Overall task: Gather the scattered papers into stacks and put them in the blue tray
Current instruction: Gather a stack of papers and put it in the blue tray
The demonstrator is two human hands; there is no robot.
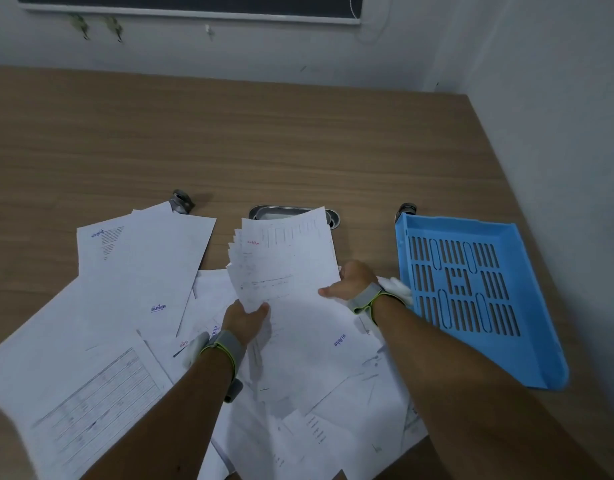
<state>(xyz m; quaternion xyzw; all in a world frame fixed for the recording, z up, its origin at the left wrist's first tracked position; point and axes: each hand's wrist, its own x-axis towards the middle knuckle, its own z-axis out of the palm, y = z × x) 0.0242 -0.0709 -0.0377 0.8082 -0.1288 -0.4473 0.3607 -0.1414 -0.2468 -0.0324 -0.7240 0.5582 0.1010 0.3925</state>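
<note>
Papers (pixel 101 386) lie scattered over the near edge of the wooden desk (pixel 264 150), overlapping at odd angles from the near left corner across to the middle; one sheet at the near left carries a ruled table, and several bear short blue stamps. Both forearms reach in over this spread, each with a grey strap edged in yellow-green at the wrist.

Just above the loose sheets, the left hand (pixel 244 318) pinches the lower left corner of a fanned stack (pixel 284 258), thumb on top and the other fingers hidden underneath. The right hand (pixel 348 282) holds the same stack at its right edge, thumb stretched out along the lower side and fingers curled behind the paper, so their exact grip cannot be told. The stack is lifted clear of the desk and tilted, its sheets staggered along the left side.

Toward the right edge of the desk, just beside the right wrist, sits the blue tray (pixel 527 341), slotted across its floor and with no paper in it.

Farther back, a metal cable port (pixel 264 212) is set into the desk, partly covered by the stack's top edge. Two small metal fittings, perhaps clamps, stand at about the same depth, one (pixel 180 199) by the left sheets and one (pixel 407 208) at the tray's far corner. Beyond the far edge rises a pale wall (pixel 541 81).
</note>
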